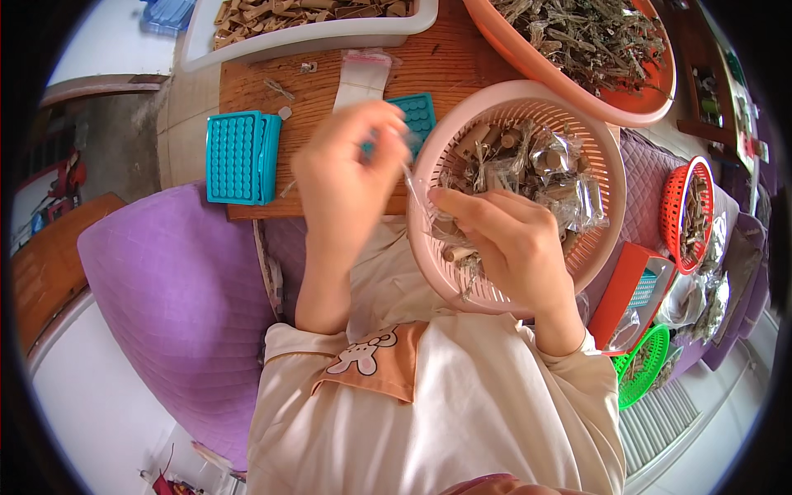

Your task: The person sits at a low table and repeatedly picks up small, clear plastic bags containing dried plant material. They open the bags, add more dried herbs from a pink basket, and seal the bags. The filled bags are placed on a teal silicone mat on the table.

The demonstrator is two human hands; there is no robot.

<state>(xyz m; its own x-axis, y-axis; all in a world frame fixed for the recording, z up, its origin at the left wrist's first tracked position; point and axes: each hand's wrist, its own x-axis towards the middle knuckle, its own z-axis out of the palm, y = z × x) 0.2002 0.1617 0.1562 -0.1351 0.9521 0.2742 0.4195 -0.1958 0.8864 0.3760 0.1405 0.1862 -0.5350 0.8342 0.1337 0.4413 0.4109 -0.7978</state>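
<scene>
My right hand [516, 243] pinches a small clear plastic bag [421, 198] over the left rim of the pink plastic basket [606, 247]. Filled clear bags [569, 198] with dried plant bundles and short tan pieces lie in this basket. My left hand [351, 169] is raised just left of the bag, fingers curled together and blurred by motion. Whatever its fingertips may hold is too smeared to tell. Behind it a stack of flat clear bags [363, 78] lies on the wooden table [309, 103], beside a teal dotted tray [417, 115] that my fingers partly cover.
Teal dotted trays [239, 157] are stacked at the table's left edge. A white tub [309, 41] of tan wooden pieces stands far left, an orange basin [639, 103] of dried plants far right. Right of me are a red basket [681, 219], a red box [606, 309] and a green basket [648, 367].
</scene>
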